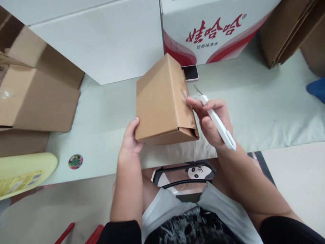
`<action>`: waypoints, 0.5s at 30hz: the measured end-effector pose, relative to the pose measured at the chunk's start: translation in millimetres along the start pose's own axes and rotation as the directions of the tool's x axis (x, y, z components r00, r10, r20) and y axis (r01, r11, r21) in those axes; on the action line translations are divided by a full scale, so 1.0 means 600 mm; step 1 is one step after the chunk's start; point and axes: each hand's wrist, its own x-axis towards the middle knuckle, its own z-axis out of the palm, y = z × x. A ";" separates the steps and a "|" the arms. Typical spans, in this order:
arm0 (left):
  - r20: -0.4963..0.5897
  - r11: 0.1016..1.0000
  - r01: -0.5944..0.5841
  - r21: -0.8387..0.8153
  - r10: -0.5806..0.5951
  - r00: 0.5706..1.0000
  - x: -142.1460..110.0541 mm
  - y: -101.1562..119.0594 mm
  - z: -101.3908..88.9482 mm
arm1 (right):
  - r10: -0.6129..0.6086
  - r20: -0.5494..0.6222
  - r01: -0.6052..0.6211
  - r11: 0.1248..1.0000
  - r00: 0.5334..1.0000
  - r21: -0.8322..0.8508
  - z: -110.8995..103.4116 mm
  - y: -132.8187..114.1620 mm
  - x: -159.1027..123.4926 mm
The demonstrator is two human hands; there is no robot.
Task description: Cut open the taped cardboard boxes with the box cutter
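A brown cardboard box [156, 98] is tilted over the cloth-covered table, its near right flap slightly parted. My left hand [132, 137] grips its lower left corner, thumb on the front face and the other fingers hidden behind it. In my right hand [213, 122] is a slim white utility knife [217, 123], its thin metal blade pointing up and away from me. A fingertip of that hand touches the box's right side, while the blade stands apart from the cardboard.
A phone [191, 72] lies behind the box, before a white carton with red lettering [215, 34]. Open cardboard boxes [48, 98] stand at left, near a yellow bottle [27, 173] and a round sticker [75, 161]. Folded cardboard [284, 34] and a blue object [317, 88] are at right.
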 end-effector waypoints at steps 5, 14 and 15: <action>-0.218 0.988 -0.146 0.058 0.155 0.964 0.013 -0.004 0.008 | 0.327 -0.204 -0.375 0.645 0.923 -0.666 -0.047 0.011 0.014; -0.171 0.980 -0.115 0.165 0.143 0.975 0.010 -0.010 0.010 | 0.534 -0.114 -0.310 0.294 0.838 -0.904 -0.084 0.055 0.008; -0.192 0.981 -0.083 0.173 0.116 0.974 0.012 -0.011 0.007 | 0.520 -0.094 -0.297 0.322 0.849 -0.899 -0.084 0.060 0.005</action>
